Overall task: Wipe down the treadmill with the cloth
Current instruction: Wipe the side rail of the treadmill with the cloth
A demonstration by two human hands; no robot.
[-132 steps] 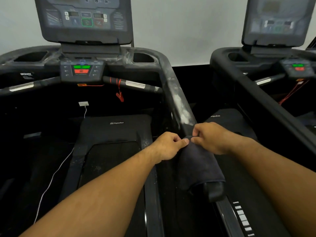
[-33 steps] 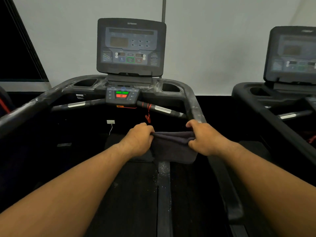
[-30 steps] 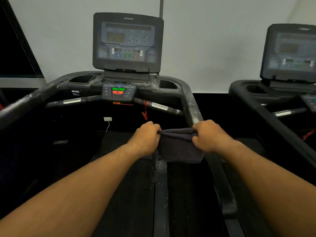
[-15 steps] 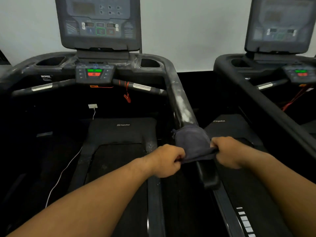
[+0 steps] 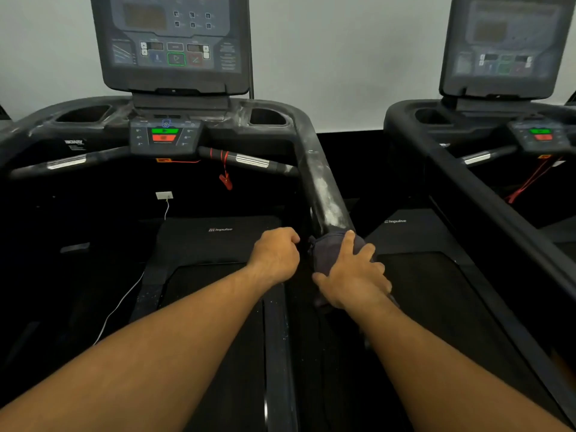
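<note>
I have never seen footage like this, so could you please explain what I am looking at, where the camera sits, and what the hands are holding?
There is no robot here: a person wears one wide-angle camera on the head, looking forward and down, so you see their own two bare forearms reaching out. In front of them stands a treadmill with its console screen at the top; a second treadmill stands to its right. The right hand presses a dark cloth wrapped over the right side handrail, which shows whitish smudges above the cloth. The left hand is closed just left of the cloth; whether it pinches an edge of it I cannot tell. A red safety clip hangs from the front handlebar, and a white cable trails over the dark deck.
</note>
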